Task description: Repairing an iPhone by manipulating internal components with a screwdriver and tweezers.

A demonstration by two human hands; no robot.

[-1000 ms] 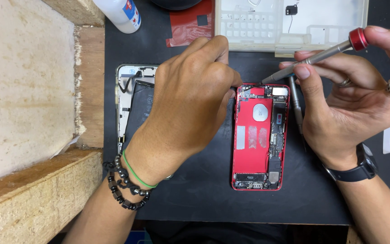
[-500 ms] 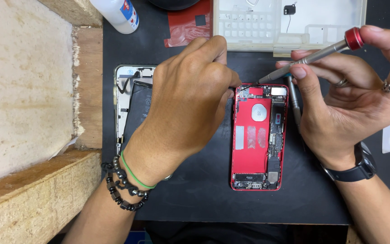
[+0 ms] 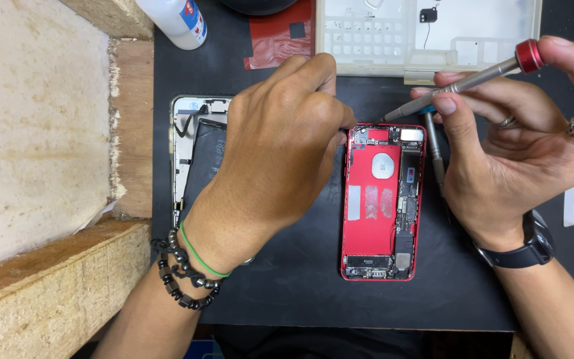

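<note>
The opened red phone shell (image 3: 383,203) lies flat on the black mat (image 3: 300,292) in the middle of the bench, its inner side up so the parts can be reached. A slim screwdriver (image 3: 460,83) with a red cap slants down to the shell's top left corner, its tip at or just above the edge there. The right hand (image 3: 519,153) has its grip closed on the screwdriver's shaft, forefinger and thumb near the tip end, and seems to tuck a second, blue-collared driver (image 3: 433,143) beneath the fingers, likely kept ready. The left hand (image 3: 280,153) reaches to the same corner with fingertips pinched together; what they hold, if anything, I cannot tell. Under that hand lies the one detached screen assembly (image 3: 194,153), set aside face down. Beyond the shell sit one white parts tray (image 3: 486,33), one red sheet (image 3: 274,43) and one white bottle (image 3: 174,20). Wooden blocks (image 3: 41,286) border the mat on the left.
</note>
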